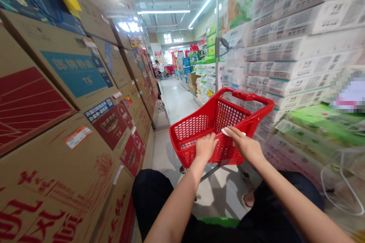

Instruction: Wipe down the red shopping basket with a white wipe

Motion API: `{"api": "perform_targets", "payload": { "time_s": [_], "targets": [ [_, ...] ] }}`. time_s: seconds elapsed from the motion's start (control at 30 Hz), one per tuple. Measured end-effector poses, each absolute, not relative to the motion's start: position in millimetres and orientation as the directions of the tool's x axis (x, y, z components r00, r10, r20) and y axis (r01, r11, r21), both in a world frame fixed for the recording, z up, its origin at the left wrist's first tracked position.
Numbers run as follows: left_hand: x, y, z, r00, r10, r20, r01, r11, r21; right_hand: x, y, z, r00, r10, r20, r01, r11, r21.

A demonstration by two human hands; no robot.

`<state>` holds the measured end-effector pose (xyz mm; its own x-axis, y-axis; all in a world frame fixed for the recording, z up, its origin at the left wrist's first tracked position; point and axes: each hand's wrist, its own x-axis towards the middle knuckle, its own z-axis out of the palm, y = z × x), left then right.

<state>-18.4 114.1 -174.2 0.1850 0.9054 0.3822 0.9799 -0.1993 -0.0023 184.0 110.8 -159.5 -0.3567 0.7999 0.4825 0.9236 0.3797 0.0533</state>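
Red cart (228, 155) on floor (171, 89), between cartons (94, 121) and wrapped packs (273, 70). Left hand (205, 146): grip holding near rim (219, 136), probably steadying it. Right hand (247, 147): grip holding white cloth (226, 132) against same rim, presumably keeping contact.

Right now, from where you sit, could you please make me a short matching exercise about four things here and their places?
1. Red perforated plastic shopping cart
2. Small white cloth or tissue
3. Bare left hand
4. Brown cardboard boxes

A. Under the right hand
B. Stacked along the picture's left side
C. In front of the dark-trousered knees
D. Resting on the cart's near side

Pairs: 1-C, 2-A, 3-D, 4-B
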Motion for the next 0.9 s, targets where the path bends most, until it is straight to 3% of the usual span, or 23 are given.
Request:
{"api": "perform_targets", "payload": {
  "time_s": [0.17, 0.67, 0.9],
  "targets": [
    [-15, 116, -174, 0.180, 0.913, 0.366, 0.980, -0.197, 0.010, 203, 125, -148, -0.273, 0.818, 0.506, 0.950, 0.314, 0.005],
    [-12, 115, -174, 0.182, 0.913, 0.365, 0.981, -0.195, -0.003, 191, 127, -162, -0.430, 0.753, 0.498, 0.891, 0.443, 0.100],
    [-12, 114, -175, 0.197, 0.906, 0.376, 0.978, -0.211, -0.004, 203, 136, -159, -0.290, 0.781, 0.553, 0.950, 0.307, 0.064]
  ]
}}
